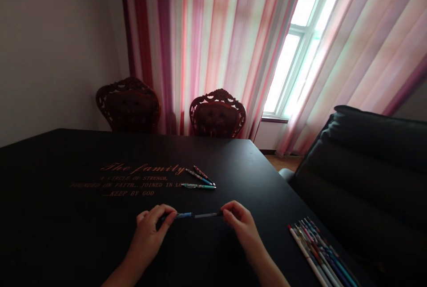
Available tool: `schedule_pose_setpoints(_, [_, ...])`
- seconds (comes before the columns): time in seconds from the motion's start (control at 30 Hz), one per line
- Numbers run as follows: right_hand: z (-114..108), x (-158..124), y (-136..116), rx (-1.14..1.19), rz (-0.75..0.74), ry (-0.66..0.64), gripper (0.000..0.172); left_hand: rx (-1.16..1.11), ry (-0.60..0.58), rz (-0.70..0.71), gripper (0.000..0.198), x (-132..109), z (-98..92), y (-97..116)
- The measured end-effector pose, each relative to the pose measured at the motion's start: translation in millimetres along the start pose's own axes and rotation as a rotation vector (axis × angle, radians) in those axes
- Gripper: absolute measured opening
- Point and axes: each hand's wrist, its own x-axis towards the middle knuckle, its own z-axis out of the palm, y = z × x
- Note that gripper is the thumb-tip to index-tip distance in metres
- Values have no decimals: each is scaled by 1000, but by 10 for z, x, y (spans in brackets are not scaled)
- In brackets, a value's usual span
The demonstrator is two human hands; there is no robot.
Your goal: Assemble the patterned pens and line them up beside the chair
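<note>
My left hand [153, 222] pinches a blue pen barrel [184, 215] between thumb and fingers, its free end pointing right. Opposite it, my right hand [238, 218] is closed on the dark end of a slim, greyish translucent pen refill [206, 215]. Barrel and refill lie nearly in one line just above the black table, with a small gap between their ends. Beyond the hands, a teal pen [199, 186], a blue-and-white patterned pen [199, 176] and a dark red patterned pen [202, 172] rest on the table.
Several pens and pencils [316, 249] lie side by side at the right edge of the black table [83, 238]. A dark leather armchair [367, 180] stands to the right. Two carved chairs [218, 115] are at the far side, before striped curtains [213, 33].
</note>
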Motion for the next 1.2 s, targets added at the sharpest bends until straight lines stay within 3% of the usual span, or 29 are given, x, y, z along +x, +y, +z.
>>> schedule_pose_setpoints(0.17, [-28,-21,-13,-129,-57,52,33,149,76,207,10,-4,-62,-8])
schedule_pose_setpoints(0.33, [73,-82,-49,-192,-106,-26,27,176,-49,305,22,-47,-15,69])
schedule_pose_setpoints(0.53, [224,-146,-96,-191,-100,-90,18,72,-221,245,10,-80,74,111])
schedule_pose_setpoints(0.7, [277,-145,-76,-178,-86,-120,17,31,-309,280,9,-81,57,144])
schedule_pose_setpoints(0.87, [155,-91,-29,-122,-65,-72,25,-2,-316,295,12,-66,-3,186])
schedule_pose_setpoints(1.1, [-72,-36,-39,-150,-114,118,32,7,-368,308,13,-64,-50,225])
schedule_pose_setpoints(1.2, [-79,-49,-61,-103,-96,82,33,10,-371,299,10,-69,-44,213])
